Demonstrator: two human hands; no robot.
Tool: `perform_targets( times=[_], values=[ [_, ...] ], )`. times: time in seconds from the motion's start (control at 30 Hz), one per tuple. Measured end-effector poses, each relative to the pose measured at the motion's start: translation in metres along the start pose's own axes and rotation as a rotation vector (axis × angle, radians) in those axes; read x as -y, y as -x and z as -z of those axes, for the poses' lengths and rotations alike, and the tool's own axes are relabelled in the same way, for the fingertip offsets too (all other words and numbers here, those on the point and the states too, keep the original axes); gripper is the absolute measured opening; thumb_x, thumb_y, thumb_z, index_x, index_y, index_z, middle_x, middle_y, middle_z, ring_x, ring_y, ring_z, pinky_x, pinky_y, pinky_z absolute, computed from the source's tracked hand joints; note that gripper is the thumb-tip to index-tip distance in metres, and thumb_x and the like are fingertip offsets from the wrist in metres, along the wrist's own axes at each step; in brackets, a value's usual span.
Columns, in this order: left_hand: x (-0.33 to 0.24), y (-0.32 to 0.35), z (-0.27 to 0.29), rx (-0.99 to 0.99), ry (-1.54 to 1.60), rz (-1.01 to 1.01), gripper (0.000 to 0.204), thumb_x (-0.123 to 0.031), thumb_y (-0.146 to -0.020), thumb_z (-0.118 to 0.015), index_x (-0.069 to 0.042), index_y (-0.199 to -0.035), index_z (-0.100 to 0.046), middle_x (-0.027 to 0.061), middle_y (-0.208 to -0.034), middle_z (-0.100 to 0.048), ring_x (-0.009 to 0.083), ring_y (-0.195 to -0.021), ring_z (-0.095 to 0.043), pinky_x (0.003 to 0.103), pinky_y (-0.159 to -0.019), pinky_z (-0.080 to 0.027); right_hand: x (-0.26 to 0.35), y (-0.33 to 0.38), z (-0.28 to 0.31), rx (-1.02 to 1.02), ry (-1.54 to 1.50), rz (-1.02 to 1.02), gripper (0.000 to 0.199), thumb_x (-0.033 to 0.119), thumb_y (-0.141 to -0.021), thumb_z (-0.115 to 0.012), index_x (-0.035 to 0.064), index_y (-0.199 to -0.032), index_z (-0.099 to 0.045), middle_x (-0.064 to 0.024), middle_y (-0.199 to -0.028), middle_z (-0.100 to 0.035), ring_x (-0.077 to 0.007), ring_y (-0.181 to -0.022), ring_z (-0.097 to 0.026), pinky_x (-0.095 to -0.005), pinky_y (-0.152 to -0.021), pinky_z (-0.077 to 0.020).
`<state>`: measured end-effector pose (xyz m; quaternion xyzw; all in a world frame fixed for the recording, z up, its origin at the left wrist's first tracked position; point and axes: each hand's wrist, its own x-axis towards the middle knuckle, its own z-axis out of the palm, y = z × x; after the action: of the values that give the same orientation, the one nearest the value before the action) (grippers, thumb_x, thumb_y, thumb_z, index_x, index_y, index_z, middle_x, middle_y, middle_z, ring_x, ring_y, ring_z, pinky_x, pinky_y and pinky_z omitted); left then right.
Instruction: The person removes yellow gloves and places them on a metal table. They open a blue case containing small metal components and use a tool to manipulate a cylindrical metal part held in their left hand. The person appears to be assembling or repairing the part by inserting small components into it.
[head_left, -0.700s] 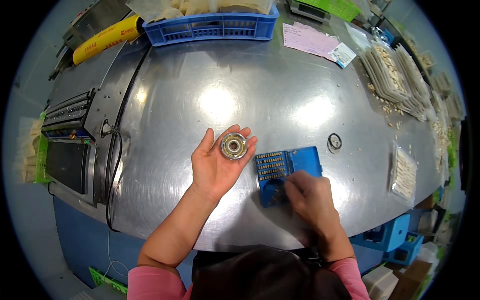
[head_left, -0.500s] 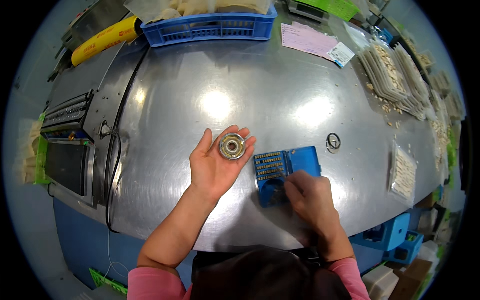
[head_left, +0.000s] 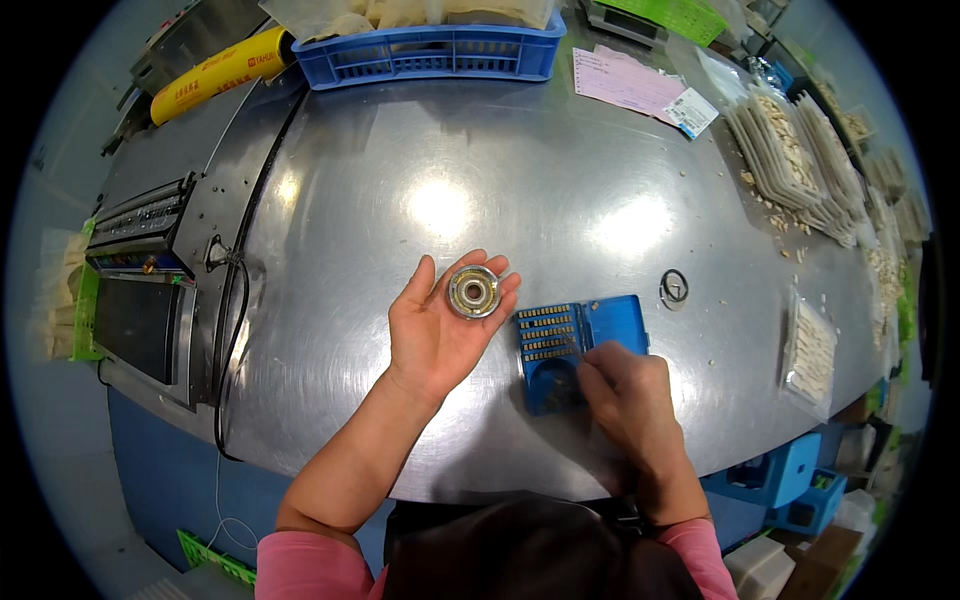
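My left hand (head_left: 432, 335) is palm up, fingers spread, with a round metal wheel (head_left: 474, 291) resting on the fingers. The wheel has a hole at its centre and a brassy inner ring. To its right, an opened blue plastic case (head_left: 618, 318) lies on the table. Rows of small metal type pieces (head_left: 546, 333) fill its upper left part, above a rounded hollow. My right hand (head_left: 630, 392) hovers at the case's lower right, its fingers closed round a thin metal tool, apparently tweezers (head_left: 574, 346), pointing at the rows. The fingers partly hide the tool.
A black ring and a metal ring (head_left: 673, 287) lie right of the case. Stacked packs of pale pieces (head_left: 780, 150) stand at the far right, and a blue crate (head_left: 430, 55) at the back. A sealing machine (head_left: 145, 235) and black cable (head_left: 240, 340) are left.
The whole view has shifted slightly, moving things a little right in the picture. The tool's tip has drawn back slightly toward the right end of the rows. My left hand keeps the wheel.
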<state>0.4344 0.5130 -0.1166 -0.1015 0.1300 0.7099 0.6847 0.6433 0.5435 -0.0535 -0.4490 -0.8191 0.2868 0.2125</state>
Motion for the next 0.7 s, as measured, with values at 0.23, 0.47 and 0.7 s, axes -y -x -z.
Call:
perform_targets(
  times=[0.23, 0.47, 0.7],
  values=[
    [0.0, 0.0, 0.001, 0.013, 0.008, 0.004, 0.055, -0.041, -0.099, -0.038, 0.007, -0.124, -0.046, 0.0268, -0.13, -0.045, 0.0436, -0.127, -0.039, 0.051, -0.106, -0.037, 0.002, 0.0, 0.0, 0.01, -0.059, -0.014, 0.01, 0.009, -0.082, -0.066, -0.0001, -0.085, -0.063, -0.0157, -0.063, -0.063, -0.0294, -0.054, -0.063, -0.0341, -0.05, -0.0491],
    [0.0, 0.001, 0.0, 0.005, 0.001, -0.004, 0.054, -0.041, -0.099, -0.039, 0.007, -0.124, -0.046, 0.0267, -0.13, -0.045, 0.0436, -0.127, -0.039, 0.051, -0.105, -0.038, 0.011, -0.001, 0.005, 0.044, -0.148, -0.183, 0.019, 0.013, -0.084, -0.067, -0.0027, -0.095, -0.063, -0.0164, -0.069, -0.065, -0.0241, -0.057, -0.065, -0.0309, -0.052, -0.0495],
    [0.0, 0.001, -0.002, -0.01, -0.021, -0.003, 0.052, -0.04, -0.099, -0.038, 0.005, -0.123, -0.046, 0.0249, -0.128, -0.046, 0.0416, -0.125, -0.041, 0.049, -0.104, -0.04, 0.011, -0.003, -0.002, 0.002, -0.205, -0.051, 0.016, 0.012, -0.083, -0.069, -0.0028, -0.088, -0.065, -0.0161, -0.069, -0.065, -0.0227, -0.056, -0.064, -0.0308, -0.052, -0.0488]
  ],
)
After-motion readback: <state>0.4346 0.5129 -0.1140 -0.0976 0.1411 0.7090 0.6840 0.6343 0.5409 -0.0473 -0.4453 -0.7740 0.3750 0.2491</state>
